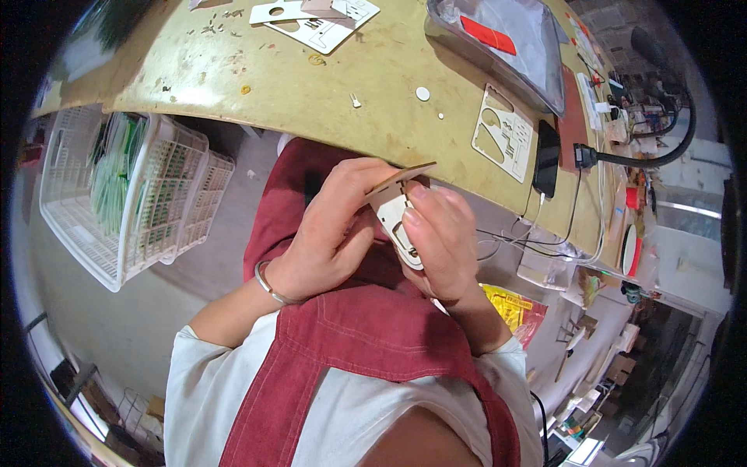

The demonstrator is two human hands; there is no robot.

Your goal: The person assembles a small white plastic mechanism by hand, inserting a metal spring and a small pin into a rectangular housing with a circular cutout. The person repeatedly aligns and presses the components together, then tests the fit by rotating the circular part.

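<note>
My left hand (338,222) and my right hand (445,233) meet above my lap, just off the table's near edge. Between them is a pale, thin cut-out wooden panel (390,213) with slots and a larger opening near its lower end. My right fingers and thumb press on its face and side. A second thin wooden piece (414,172), seen almost edge-on, crosses its top at an angle; my left fingers grip it from behind. Whether the two pieces are joined cannot be made out. The left fingertips are partly hidden behind the wood.
On the yellowish table (296,97) lie a cut-out wooden sheet (503,132), more sheets (331,29), a small white disc (422,94) and scraps. A black phone (547,159) with cables and a clear bin (498,66) are at right. A white basket (159,198) stands left.
</note>
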